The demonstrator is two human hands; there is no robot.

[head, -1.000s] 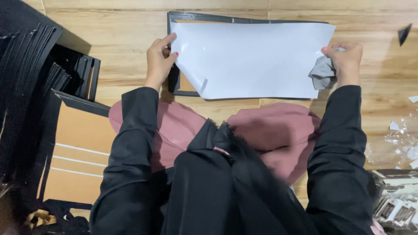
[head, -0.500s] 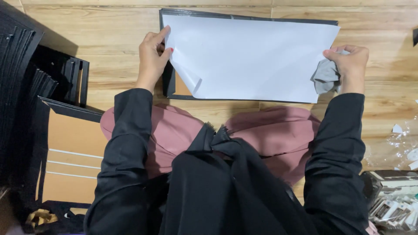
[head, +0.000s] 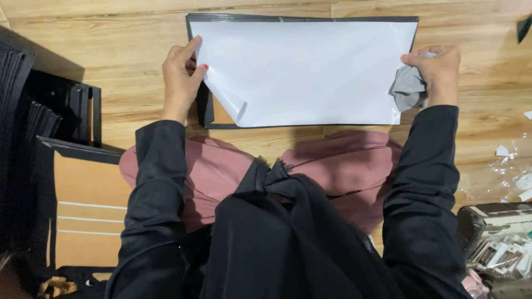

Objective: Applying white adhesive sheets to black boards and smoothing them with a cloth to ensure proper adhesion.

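White sheet (head: 310,72) over black frame (head: 205,108), wood floor (head: 111,83). Left hand (head: 180,83) pinching sheet's left edge; right hand (head: 438,69) closed on grey cloth (head: 407,88), pinching right edge.

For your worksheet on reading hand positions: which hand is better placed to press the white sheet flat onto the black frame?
Probably the right hand: it holds a grey cloth at the white sheet edge. The left hand pinches the sheet's curled corner over the black frame.
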